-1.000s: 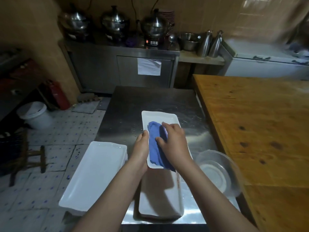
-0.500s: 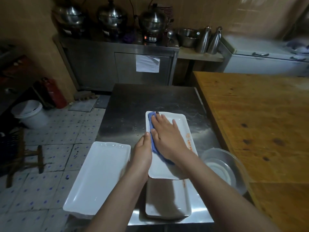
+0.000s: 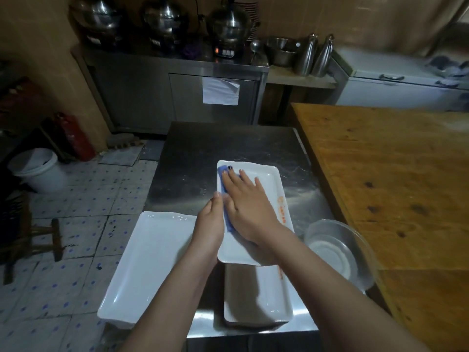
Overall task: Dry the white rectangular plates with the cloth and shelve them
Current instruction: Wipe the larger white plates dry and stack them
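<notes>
At centre frame I observe a white rectangular plate lying lengthwise on the steel worktop, its near end overlapping a second white plate at lower centre. A blue cloth lies along the top plate's left side. My right hand is spread flat on the cloth, fingers apart, pressing rather than gripping. My left hand has its grip closed on the plate's left rim, thumb tip beside the cloth. A larger white plate sits at lower left, overhanging the worktop's left edge. A clear glass bowl stands at right, beside the wooden table.
</notes>
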`<action>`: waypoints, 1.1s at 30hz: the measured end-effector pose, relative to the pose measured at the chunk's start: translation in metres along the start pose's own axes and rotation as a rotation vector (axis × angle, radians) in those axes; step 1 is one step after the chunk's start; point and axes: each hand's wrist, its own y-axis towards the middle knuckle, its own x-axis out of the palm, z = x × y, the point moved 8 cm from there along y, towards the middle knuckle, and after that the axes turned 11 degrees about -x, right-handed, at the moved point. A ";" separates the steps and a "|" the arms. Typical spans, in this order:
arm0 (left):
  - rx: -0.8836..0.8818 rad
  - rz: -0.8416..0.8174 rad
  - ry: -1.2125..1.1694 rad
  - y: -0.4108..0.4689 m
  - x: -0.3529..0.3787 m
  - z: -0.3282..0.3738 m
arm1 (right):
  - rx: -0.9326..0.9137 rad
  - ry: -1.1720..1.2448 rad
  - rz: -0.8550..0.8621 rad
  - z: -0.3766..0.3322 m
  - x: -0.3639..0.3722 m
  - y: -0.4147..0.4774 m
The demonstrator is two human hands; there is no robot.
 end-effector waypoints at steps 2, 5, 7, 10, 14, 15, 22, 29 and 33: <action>0.007 -0.031 -0.020 -0.003 0.000 -0.002 | 0.049 -0.134 -0.024 0.020 0.002 0.007; 0.019 -0.040 -0.073 -0.005 -0.006 -0.003 | 0.154 -0.278 -0.059 0.046 0.005 -0.006; 0.023 -0.024 -0.078 -0.005 -0.012 -0.003 | 0.226 -0.297 -0.066 0.054 0.005 -0.025; 0.040 -0.016 -0.083 -0.006 -0.019 -0.003 | 0.259 -0.245 -0.045 0.039 0.010 -0.051; 0.050 -0.014 -0.069 -0.003 -0.022 -0.001 | 0.264 -0.145 -0.061 0.014 0.022 -0.073; 0.059 -0.017 -0.066 -0.003 -0.021 0.000 | 0.271 -0.133 -0.067 0.016 0.022 -0.071; 0.103 -0.079 -0.005 -0.006 -0.006 0.002 | 0.384 -0.176 0.009 0.056 -0.005 -0.034; 0.093 -0.018 -0.002 0.003 -0.018 -0.002 | 0.303 -0.143 -0.102 0.020 0.031 -0.089; 0.098 -0.028 0.029 0.001 -0.013 -0.002 | 0.383 -0.116 -0.058 0.044 0.010 -0.072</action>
